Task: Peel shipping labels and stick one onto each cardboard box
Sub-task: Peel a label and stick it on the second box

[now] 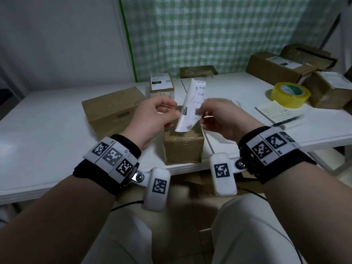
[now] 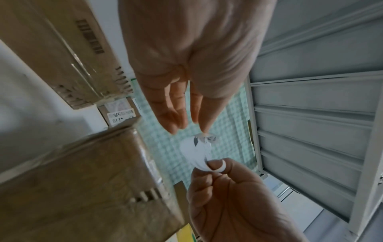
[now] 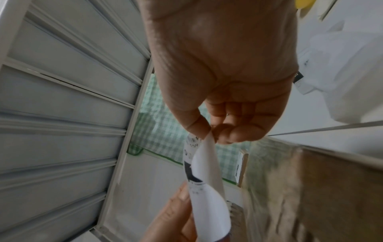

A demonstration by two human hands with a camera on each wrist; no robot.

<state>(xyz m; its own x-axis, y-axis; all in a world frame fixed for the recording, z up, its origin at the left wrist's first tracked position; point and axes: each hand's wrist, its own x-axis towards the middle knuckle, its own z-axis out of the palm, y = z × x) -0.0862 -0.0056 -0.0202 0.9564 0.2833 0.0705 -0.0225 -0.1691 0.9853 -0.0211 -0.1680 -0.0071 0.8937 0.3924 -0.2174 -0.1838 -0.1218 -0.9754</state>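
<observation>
A person holds a shipping label [image 1: 191, 105] upright in the air, just above a small cardboard box [image 1: 183, 147] at the near edge of the white tabletop [image 1: 47, 121]. The left hand [image 1: 152, 119] pinches its lower edge; the right hand [image 1: 222, 119] pinches its right edge. Holding it between both hands likely lets the sticker separate from its backing right over the target box. The right wrist view shows what the head view hides: two curling layers parting at the fingertips [image 3: 199, 126]. Only the head view shows a roll of yellow tape [image 1: 290, 94] and other boxes farther back, one already labelled [image 1: 162, 82].
</observation>
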